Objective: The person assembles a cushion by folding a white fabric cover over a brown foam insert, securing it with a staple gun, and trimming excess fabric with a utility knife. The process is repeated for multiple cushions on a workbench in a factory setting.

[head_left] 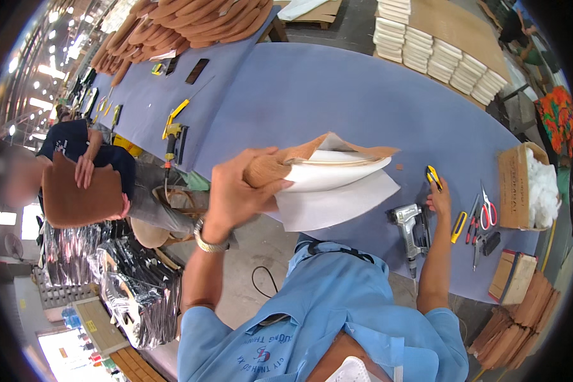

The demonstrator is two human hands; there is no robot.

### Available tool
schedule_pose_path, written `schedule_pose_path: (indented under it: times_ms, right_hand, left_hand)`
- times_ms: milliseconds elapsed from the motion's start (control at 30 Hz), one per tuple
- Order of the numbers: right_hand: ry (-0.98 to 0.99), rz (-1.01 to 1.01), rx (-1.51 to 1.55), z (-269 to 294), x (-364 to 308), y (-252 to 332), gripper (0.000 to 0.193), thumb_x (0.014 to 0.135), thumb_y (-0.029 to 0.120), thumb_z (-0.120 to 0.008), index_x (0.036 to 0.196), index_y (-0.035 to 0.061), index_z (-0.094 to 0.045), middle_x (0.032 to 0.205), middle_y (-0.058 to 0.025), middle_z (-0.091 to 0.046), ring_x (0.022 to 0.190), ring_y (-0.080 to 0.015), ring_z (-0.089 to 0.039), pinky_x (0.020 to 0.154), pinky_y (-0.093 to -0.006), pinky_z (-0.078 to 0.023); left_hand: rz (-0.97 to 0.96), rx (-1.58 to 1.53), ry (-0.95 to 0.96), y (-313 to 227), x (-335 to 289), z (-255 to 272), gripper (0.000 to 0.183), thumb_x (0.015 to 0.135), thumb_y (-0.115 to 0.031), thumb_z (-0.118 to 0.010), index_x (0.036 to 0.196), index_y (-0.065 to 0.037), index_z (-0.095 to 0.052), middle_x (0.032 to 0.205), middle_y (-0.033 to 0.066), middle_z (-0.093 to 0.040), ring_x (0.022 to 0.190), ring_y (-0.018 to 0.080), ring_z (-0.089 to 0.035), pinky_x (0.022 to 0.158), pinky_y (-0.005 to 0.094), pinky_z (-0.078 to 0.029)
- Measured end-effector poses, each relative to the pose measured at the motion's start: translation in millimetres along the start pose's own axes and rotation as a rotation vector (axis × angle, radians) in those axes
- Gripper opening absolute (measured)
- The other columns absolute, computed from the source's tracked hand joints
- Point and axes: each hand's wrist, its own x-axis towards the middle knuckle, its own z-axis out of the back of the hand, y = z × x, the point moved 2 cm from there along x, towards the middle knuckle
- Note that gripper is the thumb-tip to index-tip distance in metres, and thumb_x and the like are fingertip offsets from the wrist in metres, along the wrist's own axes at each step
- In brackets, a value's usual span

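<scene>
My left hand (pixel 239 184) is closed around one end of a padded upholstery piece (pixel 337 172), held up over the table's front edge. Brown fabric wraps its top, white padding shows at the open side, and a pale cloth flap hangs below. Off to the right, my right hand (pixel 439 196) grips a yellow utility knife (pixel 433 178) low over the blue tabletop. Just left of that forearm lies a silver pneumatic staple gun (pixel 411 230). A small brown fabric scrap (pixel 399 167) lies near the knife.
Red-handled scissors (pixel 488 215), a second yellow knife (pixel 458 227) and other hand tools lie at right. Beside them stands a cardboard box (pixel 522 184) of white stuffing. Brown padded pieces (pixel 184 25) and white stacks (pixel 420 48) are piled behind. A co-worker (pixel 95 159) holds a brown panel at left.
</scene>
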Motion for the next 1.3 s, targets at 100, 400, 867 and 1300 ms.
schedule_pose_path:
  times_ms: [100,400,867,1300]
  right_hand:
    - [-0.044,-0.006,-0.041,-10.3,9.3,-4.8,0.051,0.104,0.049,-0.060,0.146,0.0198,-0.060,0.088,-0.0093,-0.071,0.063,-0.0180,-0.068,0.053,-0.0329,-0.054]
    - [-0.311,0.299,-0.202,52.6,20.3,-22.8,0.033,0.097,0.029,-0.073,0.126,0.0154,-0.066,0.104,-0.0142,-0.072,0.093,-0.0313,-0.071,0.084,-0.0446,-0.055]
    - [0.605,0.725,0.525,2.5,-198.3,221.6,0.031,0.097,0.005,-0.069,0.125,0.0052,-0.057,0.094,-0.0050,-0.065,0.075,-0.0143,-0.065,0.068,-0.0299,-0.056]
    - [0.872,1.622,-0.799,-79.4,-244.3,290.4,0.042,0.088,0.015,-0.077,0.128,0.0120,-0.066,0.113,-0.0115,-0.074,0.099,-0.0363,-0.069,0.083,-0.0443,-0.056]
  left_hand:
    - [0.069,-0.040,-0.132,-9.9,-22.9,-17.0,0.055,0.073,-0.017,-0.096,0.119,0.002,-0.073,0.106,0.0134,-0.079,0.097,0.0176,-0.075,0.088,0.0332,-0.060]
    - [0.345,-0.244,-0.269,88.5,-102.1,-197.9,0.052,0.082,-0.026,-0.092,0.119,0.002,-0.069,0.105,0.0180,-0.077,0.096,0.0168,-0.073,0.083,0.0344,-0.058]
    - [0.194,-0.230,-0.132,102.3,-97.0,-149.7,0.033,0.104,-0.025,-0.064,0.099,0.006,-0.073,0.088,0.0170,-0.070,0.074,0.0326,-0.067,0.064,0.0394,-0.054]
    - [0.209,-0.447,-0.202,86.1,-112.5,-153.5,0.029,0.100,-0.007,-0.064,0.127,-0.010,-0.075,0.100,0.0120,-0.078,0.080,0.0240,-0.072,0.075,0.0336,-0.057]
